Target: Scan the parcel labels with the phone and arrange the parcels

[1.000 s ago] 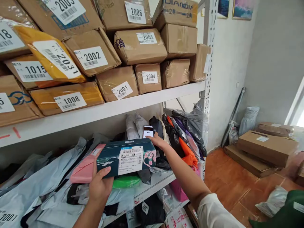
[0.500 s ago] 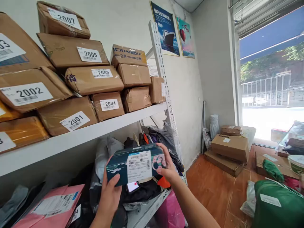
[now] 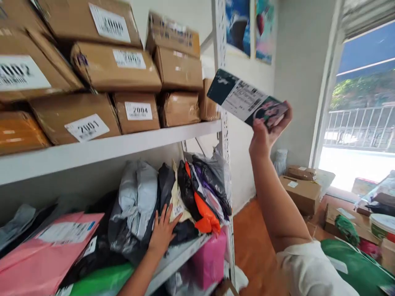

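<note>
My right hand (image 3: 269, 130) grips the right end of a dark teal box (image 3: 222, 87) with a white shipping label, raised and tilted beside the shelf's upright post. Fingers spread, my left hand (image 3: 163, 231) rests at the parcels on the lower shelf, holding nothing. Around it are a cream bag (image 3: 176, 199), a grey plastic mailer (image 3: 145, 195), and black parcels (image 3: 187, 193). An orange bag (image 3: 208, 216) lies a little to the right.
Cardboard boxes with number labels, one a box marked 2004 (image 3: 138, 112), line the upper shelf (image 3: 123, 152). A pink mailer (image 3: 46, 246) lies lower left. A pink package (image 3: 210, 261) sits beneath the lower shelf. Boxes (image 3: 300, 193) and a green bag (image 3: 358, 267) are on the floor.
My left hand has let go of the teal box and moved down to the lower-shelf parcels. My right hand has lifted the box up and to the right. The view has shifted.
</note>
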The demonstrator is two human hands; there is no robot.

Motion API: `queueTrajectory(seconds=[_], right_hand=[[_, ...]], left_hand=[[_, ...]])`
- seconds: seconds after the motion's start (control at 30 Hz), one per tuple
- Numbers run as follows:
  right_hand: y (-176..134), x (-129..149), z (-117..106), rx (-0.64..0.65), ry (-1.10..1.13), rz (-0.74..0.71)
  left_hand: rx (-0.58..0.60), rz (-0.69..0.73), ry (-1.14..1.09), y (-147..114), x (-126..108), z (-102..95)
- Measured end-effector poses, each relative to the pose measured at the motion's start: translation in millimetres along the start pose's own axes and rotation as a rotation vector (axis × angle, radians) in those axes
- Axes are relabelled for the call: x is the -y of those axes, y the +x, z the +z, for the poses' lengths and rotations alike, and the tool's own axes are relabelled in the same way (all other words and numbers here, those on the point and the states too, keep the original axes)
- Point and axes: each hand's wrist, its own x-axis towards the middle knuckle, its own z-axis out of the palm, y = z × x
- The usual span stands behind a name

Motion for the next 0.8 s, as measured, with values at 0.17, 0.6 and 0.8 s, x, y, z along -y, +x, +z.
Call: queueTrajectory(seconds=[0.17, 0.6, 0.8], right_hand=[[36, -1, 54, -0.090, -0.220, -0.272], [146, -22, 98, 0.036, -0.405, -0.259], [147, -53, 103, 0.108, -0.370, -0.172]], left_hand=[[-0.119, 0.031, -0.033, -1, 2, -2.0], [-0.182, 0.090, -0.196, -4, 14, 9.0], [-0.171, 0.107, -0.222, -2, 18, 8.4]])
